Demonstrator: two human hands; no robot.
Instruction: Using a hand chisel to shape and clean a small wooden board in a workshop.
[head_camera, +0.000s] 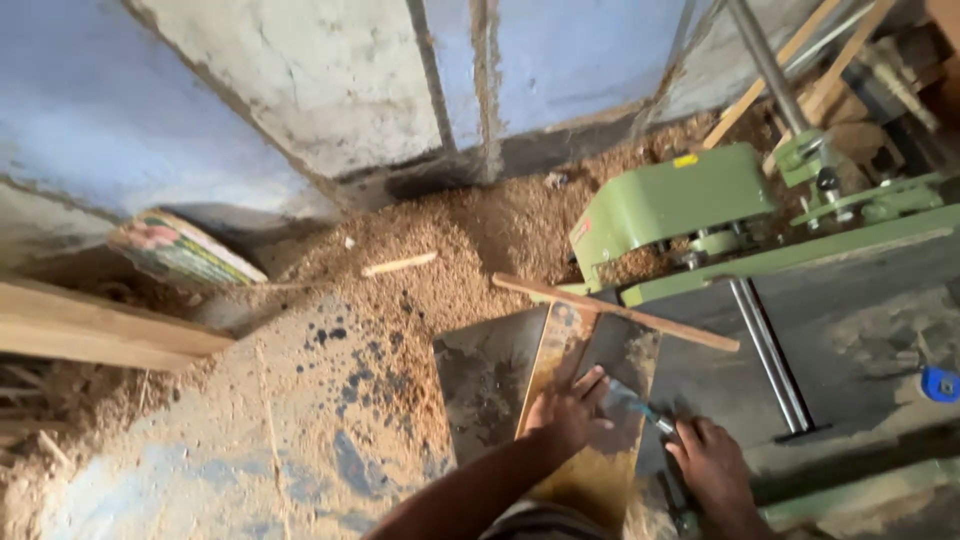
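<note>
Sawdust-strewn floor (330, 300) lies beyond the board (590, 400), pressed flat by the left hand (565, 415); a blue-handled tool (640, 405) is gripped by the right hand (715, 465), best kept steady.

left hand (568, 412) flat on wooden board (585, 420) | right hand (712, 462) on blue-handled tool (632, 400) | green machine (680, 205) behind | sawdust (440, 270) everywhere
</note>
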